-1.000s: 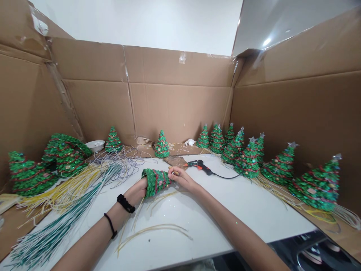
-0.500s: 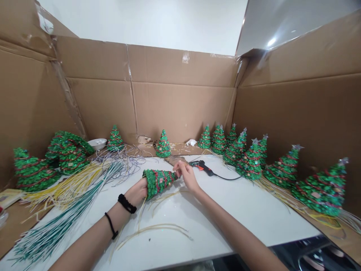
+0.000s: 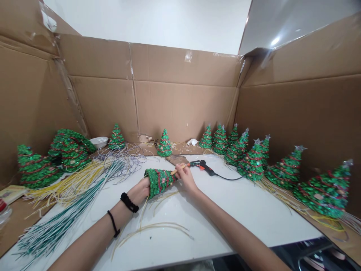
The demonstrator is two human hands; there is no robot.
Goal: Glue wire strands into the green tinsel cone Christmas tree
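Note:
A small green tinsel Christmas tree (image 3: 160, 182) with red garland lies tilted on its side above the white table, tip to the right. My left hand (image 3: 144, 187) reaches into its open base and holds it from inside, fingers hidden. At the tip, my right hand (image 3: 184, 176) pinches a thin wooden stick (image 3: 179, 169), its left end touching the tree near the top. Just beyond that hand lies a black and orange glue gun (image 3: 203, 166), its nozzle close to the stick. Loose yellowish strands (image 3: 160, 227) lie below the tree.
Finished-looking trees with silver stars (image 3: 252, 160) line the right side. More trees (image 3: 39, 167) stand at left, beside bundles of yellow (image 3: 67, 180) and green-white strands (image 3: 66, 210). A white bowl (image 3: 99, 141) sits at the back. Cardboard walls (image 3: 183, 109) enclose the table.
A wooden stick now shows in my right hand, against the tree near its tip; half a second ago none was visible there. The tree stays in my left hand.

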